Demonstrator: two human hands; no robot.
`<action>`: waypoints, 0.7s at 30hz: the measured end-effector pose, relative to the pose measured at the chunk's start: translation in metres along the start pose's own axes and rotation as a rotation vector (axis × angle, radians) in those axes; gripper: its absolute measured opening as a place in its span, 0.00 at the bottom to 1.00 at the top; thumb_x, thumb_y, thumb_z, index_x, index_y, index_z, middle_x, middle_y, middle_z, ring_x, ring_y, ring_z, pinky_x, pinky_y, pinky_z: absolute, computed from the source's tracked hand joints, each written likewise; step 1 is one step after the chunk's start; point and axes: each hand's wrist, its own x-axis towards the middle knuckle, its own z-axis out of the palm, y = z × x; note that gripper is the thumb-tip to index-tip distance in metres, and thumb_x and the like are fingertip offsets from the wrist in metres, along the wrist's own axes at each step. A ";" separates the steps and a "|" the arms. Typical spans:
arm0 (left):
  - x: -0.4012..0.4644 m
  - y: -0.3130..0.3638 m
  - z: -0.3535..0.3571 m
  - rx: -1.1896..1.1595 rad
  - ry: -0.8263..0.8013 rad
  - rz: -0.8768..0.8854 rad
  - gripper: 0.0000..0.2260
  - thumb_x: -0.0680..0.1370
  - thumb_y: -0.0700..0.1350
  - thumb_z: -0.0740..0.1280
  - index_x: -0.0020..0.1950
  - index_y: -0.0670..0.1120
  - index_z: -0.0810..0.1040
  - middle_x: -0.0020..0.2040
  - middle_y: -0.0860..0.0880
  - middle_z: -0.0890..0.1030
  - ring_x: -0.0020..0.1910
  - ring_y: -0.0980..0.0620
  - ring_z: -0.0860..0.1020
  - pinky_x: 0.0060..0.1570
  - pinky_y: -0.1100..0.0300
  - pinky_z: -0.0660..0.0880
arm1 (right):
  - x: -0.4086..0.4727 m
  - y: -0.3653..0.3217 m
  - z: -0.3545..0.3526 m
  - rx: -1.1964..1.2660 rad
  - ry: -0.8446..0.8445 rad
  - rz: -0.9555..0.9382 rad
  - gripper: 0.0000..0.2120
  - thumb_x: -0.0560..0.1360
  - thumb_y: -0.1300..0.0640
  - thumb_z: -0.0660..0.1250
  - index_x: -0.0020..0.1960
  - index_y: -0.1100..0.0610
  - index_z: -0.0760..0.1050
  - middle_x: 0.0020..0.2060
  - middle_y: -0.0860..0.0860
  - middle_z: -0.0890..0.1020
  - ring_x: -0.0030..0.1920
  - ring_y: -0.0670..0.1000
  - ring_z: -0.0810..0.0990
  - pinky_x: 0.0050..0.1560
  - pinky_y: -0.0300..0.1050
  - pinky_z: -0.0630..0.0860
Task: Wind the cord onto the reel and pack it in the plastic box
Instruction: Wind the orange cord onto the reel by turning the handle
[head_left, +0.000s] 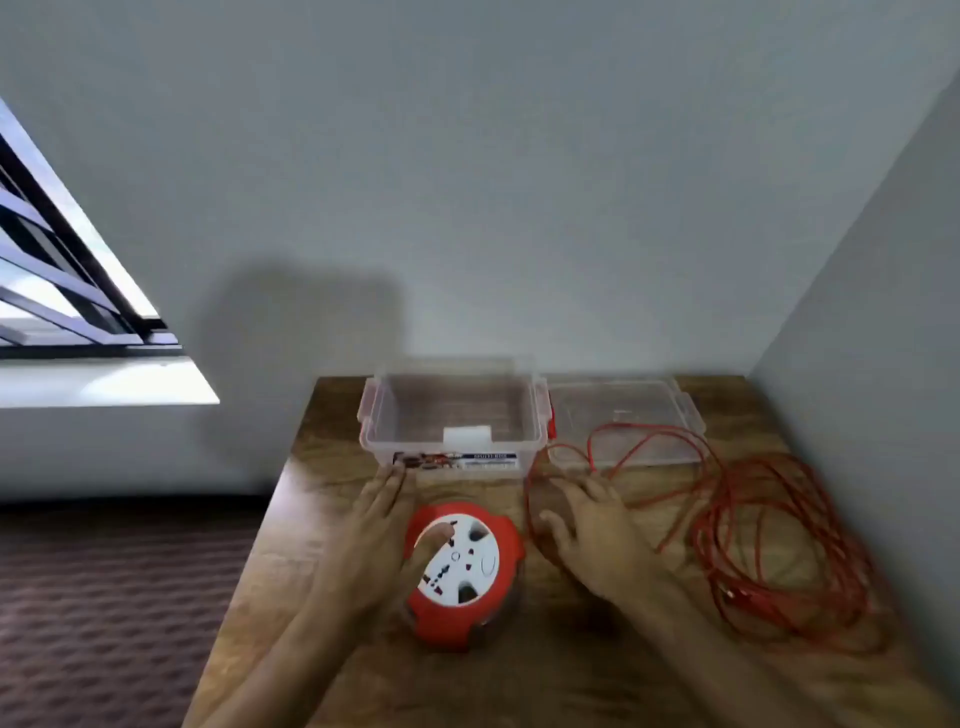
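Left hand (379, 525) spread beside the reel (464, 574) – thumb on its face; right hand (592, 525), spread, lies nearer the loose cord (779, 545) to its right.

The only writing sits on a paper label (457, 460) stuck to the front wall of the clear plastic box with red clips (453, 415). The label has a dark blue strip on its right part with small white letters. They may say "MULTI" and then one more short word, but the picture is too blurry to be sure. The left part of the label shows small red and dark shapes, not words. No letters or numbers can be read on the round red and white cord reel (462, 566).
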 end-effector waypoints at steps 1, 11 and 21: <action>-0.005 -0.002 0.009 -0.011 -0.016 -0.023 0.42 0.75 0.73 0.43 0.84 0.51 0.47 0.84 0.52 0.47 0.79 0.58 0.41 0.76 0.59 0.42 | -0.007 0.001 0.006 -0.018 -0.029 0.009 0.23 0.78 0.49 0.65 0.70 0.57 0.73 0.67 0.56 0.75 0.68 0.59 0.70 0.70 0.50 0.64; -0.005 -0.002 0.034 -0.337 -0.005 -0.465 0.32 0.70 0.59 0.74 0.70 0.47 0.74 0.62 0.45 0.83 0.59 0.43 0.81 0.57 0.45 0.79 | -0.017 -0.056 0.022 -0.102 -0.232 -0.433 0.25 0.79 0.46 0.62 0.74 0.44 0.65 0.67 0.51 0.72 0.68 0.55 0.66 0.65 0.52 0.67; 0.011 -0.009 0.034 -0.906 -0.102 -0.716 0.13 0.81 0.51 0.66 0.62 0.45 0.78 0.51 0.42 0.87 0.49 0.42 0.86 0.52 0.44 0.83 | -0.008 -0.087 0.019 -0.408 -0.444 -0.469 0.29 0.82 0.50 0.60 0.77 0.35 0.53 0.70 0.60 0.69 0.70 0.63 0.66 0.69 0.61 0.63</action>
